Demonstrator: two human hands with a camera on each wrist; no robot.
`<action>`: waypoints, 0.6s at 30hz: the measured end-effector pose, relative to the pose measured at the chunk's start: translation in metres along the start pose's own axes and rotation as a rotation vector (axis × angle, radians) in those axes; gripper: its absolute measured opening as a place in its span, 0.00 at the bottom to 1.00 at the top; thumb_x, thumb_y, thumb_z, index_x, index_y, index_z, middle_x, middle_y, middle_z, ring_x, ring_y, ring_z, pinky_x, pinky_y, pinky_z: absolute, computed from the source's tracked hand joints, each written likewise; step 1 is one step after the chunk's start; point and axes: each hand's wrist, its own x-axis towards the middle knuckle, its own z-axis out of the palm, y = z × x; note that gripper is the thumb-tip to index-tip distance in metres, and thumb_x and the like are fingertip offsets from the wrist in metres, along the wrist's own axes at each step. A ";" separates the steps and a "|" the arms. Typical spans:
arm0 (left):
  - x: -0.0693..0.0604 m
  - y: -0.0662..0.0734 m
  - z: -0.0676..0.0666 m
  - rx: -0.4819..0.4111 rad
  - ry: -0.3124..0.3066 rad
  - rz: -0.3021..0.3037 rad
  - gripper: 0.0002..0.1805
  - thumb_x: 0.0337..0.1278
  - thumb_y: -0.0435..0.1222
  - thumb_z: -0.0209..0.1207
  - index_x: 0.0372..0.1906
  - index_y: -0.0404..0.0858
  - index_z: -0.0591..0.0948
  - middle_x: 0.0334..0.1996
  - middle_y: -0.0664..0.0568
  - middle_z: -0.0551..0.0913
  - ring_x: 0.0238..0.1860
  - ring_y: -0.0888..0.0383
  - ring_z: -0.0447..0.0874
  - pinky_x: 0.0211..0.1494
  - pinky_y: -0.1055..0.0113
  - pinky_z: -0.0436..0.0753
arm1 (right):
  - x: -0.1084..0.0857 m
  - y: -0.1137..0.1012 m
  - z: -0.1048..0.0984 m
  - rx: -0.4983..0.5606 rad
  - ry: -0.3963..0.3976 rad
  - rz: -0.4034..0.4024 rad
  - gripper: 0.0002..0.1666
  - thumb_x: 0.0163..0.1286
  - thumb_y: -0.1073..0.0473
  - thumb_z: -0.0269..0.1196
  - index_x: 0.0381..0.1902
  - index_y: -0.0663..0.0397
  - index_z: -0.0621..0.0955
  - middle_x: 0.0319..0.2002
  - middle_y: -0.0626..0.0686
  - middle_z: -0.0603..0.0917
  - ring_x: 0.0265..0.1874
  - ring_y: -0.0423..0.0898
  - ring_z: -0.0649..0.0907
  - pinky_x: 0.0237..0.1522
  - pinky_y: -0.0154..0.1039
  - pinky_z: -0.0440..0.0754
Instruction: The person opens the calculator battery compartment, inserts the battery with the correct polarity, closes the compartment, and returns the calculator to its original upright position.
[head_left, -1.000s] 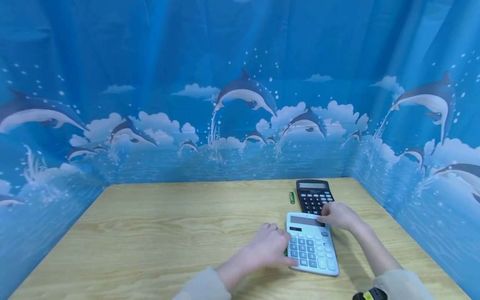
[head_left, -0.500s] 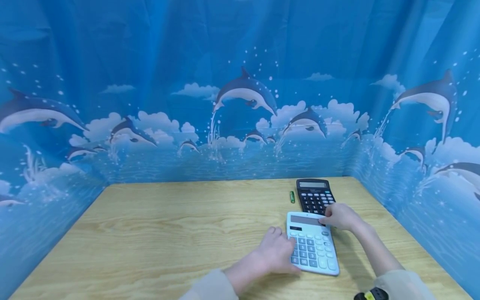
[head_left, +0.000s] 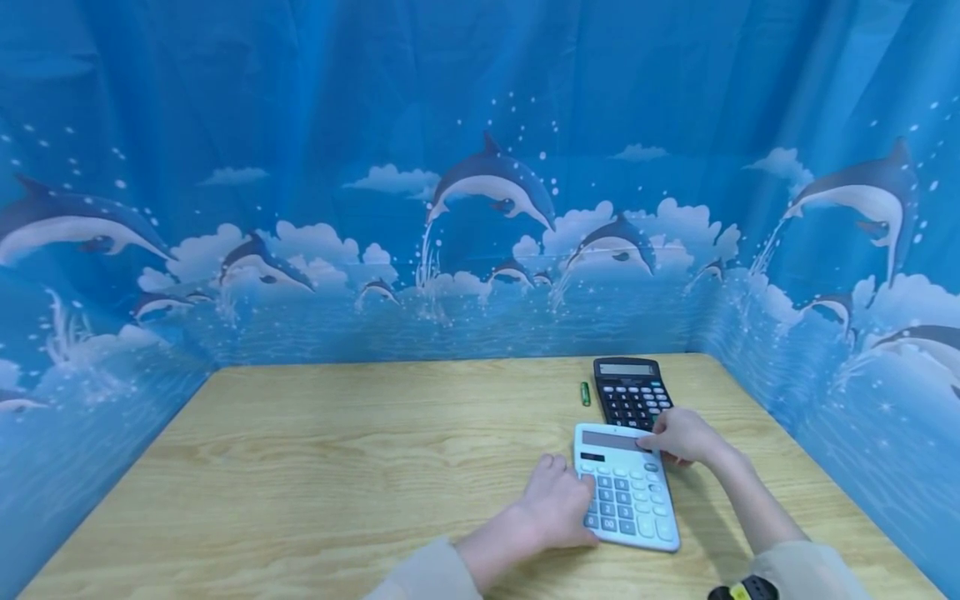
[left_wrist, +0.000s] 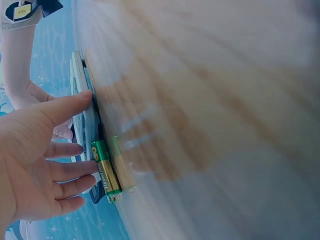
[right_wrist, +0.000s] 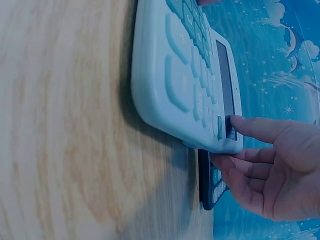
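A white calculator lies between the two hands. The right hand pinches its upper right corner, thumb on the display and fingers underneath; the left hand lies along the opposite edge, fingers loosely extended and touching it. Near the left fingertips shows a green-and-gold battery. Just beyond the right fingers is a black calculator, with a green battery to its left. Farther past both hands hangs a dolphin-print curtain.

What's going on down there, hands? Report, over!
Right fingers: pinching far right corner of white calculator. Left fingers: at its left edge. Maybe in the way: green battery beside them, black calculator behind.
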 end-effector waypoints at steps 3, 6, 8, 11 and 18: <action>0.000 0.001 0.000 -0.003 0.009 0.000 0.33 0.34 0.62 0.66 0.46 0.47 0.78 0.29 0.59 0.78 0.34 0.62 0.67 0.49 0.67 0.67 | 0.000 0.000 0.001 0.017 0.000 0.003 0.13 0.59 0.56 0.64 0.23 0.60 0.77 0.18 0.52 0.75 0.18 0.43 0.75 0.20 0.36 0.78; 0.000 0.002 -0.001 -0.006 0.024 -0.007 0.31 0.33 0.60 0.68 0.43 0.47 0.80 0.27 0.60 0.78 0.36 0.61 0.70 0.50 0.66 0.68 | 0.000 0.001 0.001 0.037 0.000 -0.009 0.13 0.59 0.57 0.64 0.23 0.60 0.76 0.18 0.52 0.75 0.17 0.42 0.75 0.19 0.35 0.77; 0.000 0.003 -0.001 -0.010 0.033 -0.015 0.29 0.32 0.59 0.69 0.41 0.47 0.80 0.27 0.60 0.78 0.37 0.61 0.71 0.51 0.66 0.68 | -0.001 0.001 0.002 0.062 -0.003 -0.004 0.12 0.59 0.58 0.64 0.23 0.61 0.76 0.17 0.52 0.75 0.16 0.42 0.75 0.19 0.35 0.78; 0.001 0.004 -0.001 -0.016 0.045 -0.022 0.25 0.32 0.58 0.70 0.36 0.46 0.81 0.24 0.59 0.78 0.36 0.60 0.72 0.49 0.66 0.69 | 0.000 0.003 0.002 0.101 -0.020 0.020 0.11 0.61 0.60 0.62 0.25 0.61 0.75 0.18 0.53 0.76 0.15 0.42 0.76 0.20 0.35 0.78; 0.002 0.005 -0.001 -0.035 0.032 -0.038 0.24 0.32 0.55 0.71 0.34 0.45 0.81 0.22 0.59 0.75 0.31 0.61 0.68 0.46 0.68 0.69 | 0.002 0.009 0.002 0.181 -0.050 0.047 0.09 0.64 0.62 0.60 0.26 0.62 0.75 0.19 0.53 0.77 0.15 0.41 0.77 0.21 0.34 0.79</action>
